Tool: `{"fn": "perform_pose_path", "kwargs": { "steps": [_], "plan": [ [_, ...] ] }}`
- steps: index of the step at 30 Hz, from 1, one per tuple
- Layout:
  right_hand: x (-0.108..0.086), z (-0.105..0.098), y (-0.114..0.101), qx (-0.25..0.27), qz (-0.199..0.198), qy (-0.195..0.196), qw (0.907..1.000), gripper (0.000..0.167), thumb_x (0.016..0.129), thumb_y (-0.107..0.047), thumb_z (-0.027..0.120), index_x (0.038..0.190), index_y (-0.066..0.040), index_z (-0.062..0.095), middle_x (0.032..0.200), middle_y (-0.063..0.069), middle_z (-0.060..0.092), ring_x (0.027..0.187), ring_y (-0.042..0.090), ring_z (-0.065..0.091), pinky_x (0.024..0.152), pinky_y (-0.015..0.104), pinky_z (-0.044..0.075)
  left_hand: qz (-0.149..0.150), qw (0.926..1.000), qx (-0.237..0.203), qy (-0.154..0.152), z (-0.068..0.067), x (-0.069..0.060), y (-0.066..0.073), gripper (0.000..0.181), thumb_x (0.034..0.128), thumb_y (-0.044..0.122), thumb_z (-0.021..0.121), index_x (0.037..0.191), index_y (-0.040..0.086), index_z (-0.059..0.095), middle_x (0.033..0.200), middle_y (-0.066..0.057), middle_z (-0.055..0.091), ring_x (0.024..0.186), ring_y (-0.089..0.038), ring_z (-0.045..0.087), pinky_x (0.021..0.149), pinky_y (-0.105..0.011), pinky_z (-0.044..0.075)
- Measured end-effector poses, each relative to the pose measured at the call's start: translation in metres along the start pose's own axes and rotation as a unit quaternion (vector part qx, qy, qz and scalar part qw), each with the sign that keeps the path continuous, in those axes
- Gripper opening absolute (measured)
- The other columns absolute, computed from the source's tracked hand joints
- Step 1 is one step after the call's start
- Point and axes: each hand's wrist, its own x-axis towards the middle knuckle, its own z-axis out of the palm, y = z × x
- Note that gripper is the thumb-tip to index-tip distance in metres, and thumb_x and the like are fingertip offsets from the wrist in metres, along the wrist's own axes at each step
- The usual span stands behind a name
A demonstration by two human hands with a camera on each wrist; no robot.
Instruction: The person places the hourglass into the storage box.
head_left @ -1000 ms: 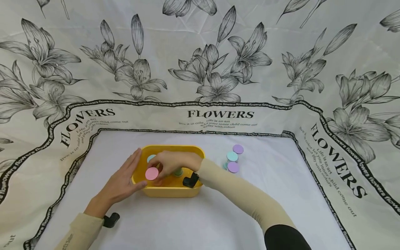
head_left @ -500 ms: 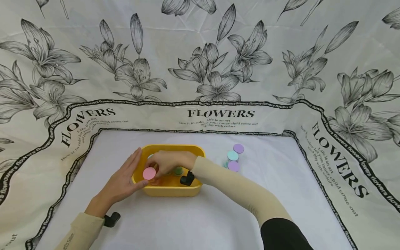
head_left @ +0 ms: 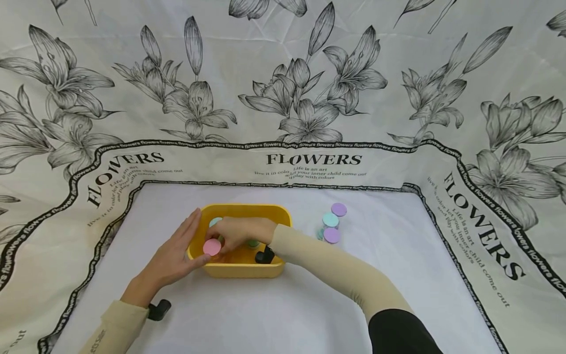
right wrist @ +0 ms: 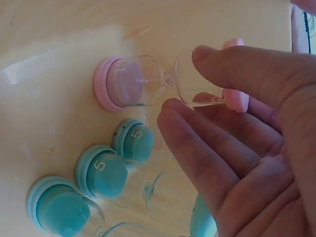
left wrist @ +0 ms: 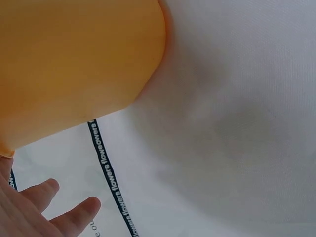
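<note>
A yellow tray (head_left: 245, 271) stands on the white cloth. Inside its front left corner is a pink-capped hourglass (head_left: 212, 247), upright on its base. My right hand (head_left: 236, 231) reaches over the tray, thumb and fingers around the hourglass's upper bulb; how firmly they press is hard to tell. In the right wrist view, several teal-capped hourglasses (right wrist: 106, 175) stand in a row beside it. My left hand (head_left: 170, 258) lies along the tray's left end, fingers straight and thumb at the front left rim. The left wrist view shows its fingertips (left wrist: 81, 212) below the tray's outer wall.
Right of the tray, a small group stands on the cloth: a far purple-capped hourglass (head_left: 338, 209), a teal-capped hourglass (head_left: 330, 219) and a near purple-capped hourglass (head_left: 331, 235). Another teal piece (head_left: 320, 234) is partly hidden there. Flower-printed cloth (head_left: 309, 98) rises behind the table.
My right hand has moved slightly left and down with the pink hourglass, then nearly stopped. My left hand has stayed at the tray's end.
</note>
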Motion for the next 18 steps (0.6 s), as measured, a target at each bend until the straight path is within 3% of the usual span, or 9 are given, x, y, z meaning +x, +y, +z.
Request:
{"fn": "perform_pose_path", "kwargs": {
  "steps": [11, 18],
  "plan": [
    [0.0, 0.003, -0.001, -0.006, -0.001, 0.011, 0.9999, 0.038, 0.094, -0.023, 0.077, 0.128, -0.013, 0.067, 0.12, -0.005, 0.07, 0.105, 0.006, 0.063, 0.095, 0.012, 0.049, 0.007, 0.9999, 0.01, -0.011, 0.0, 0.001, -0.002, 0.117, 0.0845, 0.055, 0.075, 0.167, 0.026, -0.004, 0.175, 0.003, 0.002, 0.157, -0.037, 0.023, 0.115, -0.066, 0.038],
    [-0.011, -0.01, -0.006, 0.0, 0.006, 0.004, 1.0, 0.043, 0.093, -0.021, 0.078, 0.133, -0.015, 0.064, 0.128, -0.004, 0.069, 0.117, 0.007, 0.064, 0.1, 0.014, 0.049, 0.002, 1.0, 0.004, -0.006, 0.0, 0.001, -0.001, 0.115, 0.0865, 0.056, 0.074, 0.167, 0.027, -0.003, 0.175, 0.003, 0.004, 0.157, -0.036, 0.024, 0.115, -0.066, 0.038]
  ]
}}
